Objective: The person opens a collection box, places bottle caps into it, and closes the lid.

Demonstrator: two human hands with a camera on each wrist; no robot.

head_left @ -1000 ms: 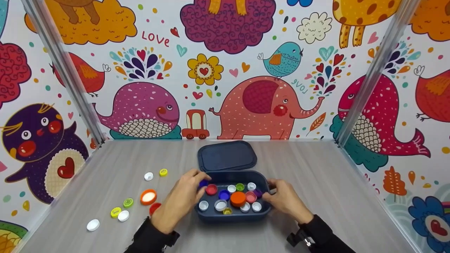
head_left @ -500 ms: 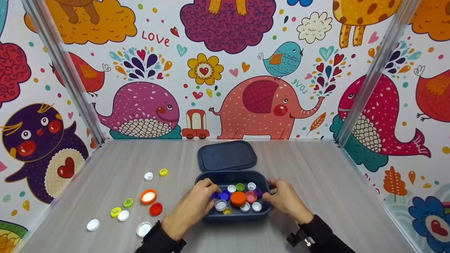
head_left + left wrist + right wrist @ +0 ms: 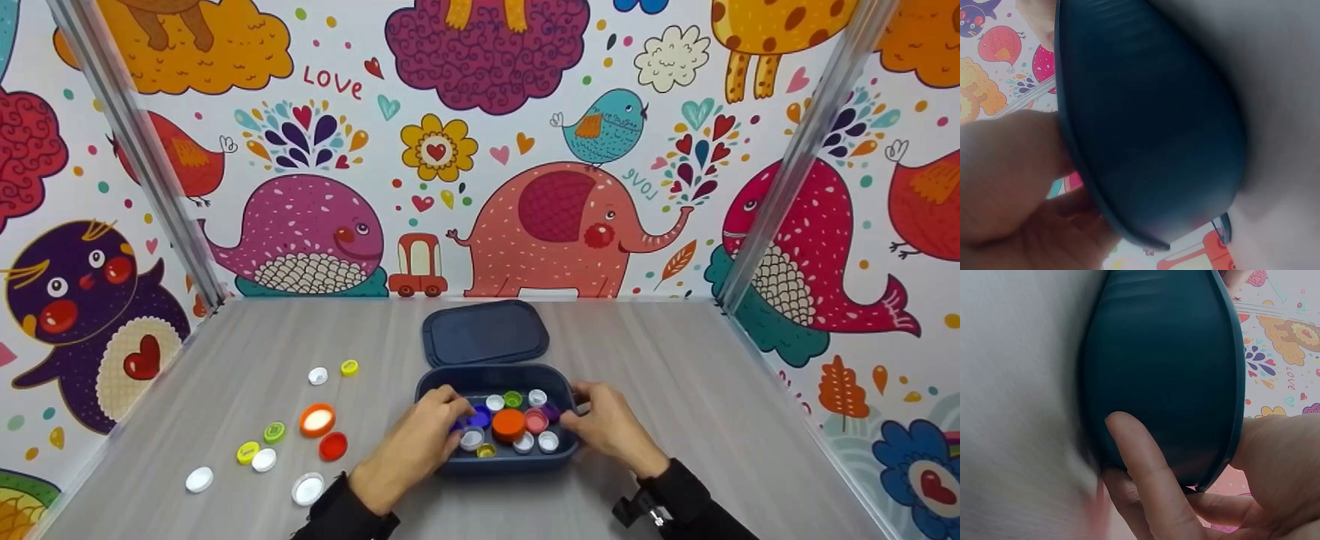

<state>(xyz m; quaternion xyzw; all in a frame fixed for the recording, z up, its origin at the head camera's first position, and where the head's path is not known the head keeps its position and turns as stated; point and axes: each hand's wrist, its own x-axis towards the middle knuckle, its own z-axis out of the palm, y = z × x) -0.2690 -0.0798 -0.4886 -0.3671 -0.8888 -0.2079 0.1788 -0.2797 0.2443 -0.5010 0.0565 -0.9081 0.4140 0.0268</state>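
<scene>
Dark blue box (image 3: 517, 465): stands midway between the left and right edges of the table (image 3: 645, 345), caps of several colours inside, an orange cap (image 3: 508, 425) near its centre.
Right hand (image 3: 611, 427): grips the box's right end, thumb at the rim, fingers (image 3: 1143, 458) against the outer wall.
Left hand (image 3: 418, 435): reaches over the left end, fingers by a blue cap (image 3: 480, 416); whether they pinch anything, I cannot tell.
Lid (image 3: 486, 334): lies just behind the box, toward the table's far edge.
Red cap (image 3: 333, 446) and other loose caps: spread toward the left edge, apart from the box.
Handling the caps: a firm right hand should stop the box sliding; the left would best take small caps by their rims, lightly, without flicking neighbours.
</scene>
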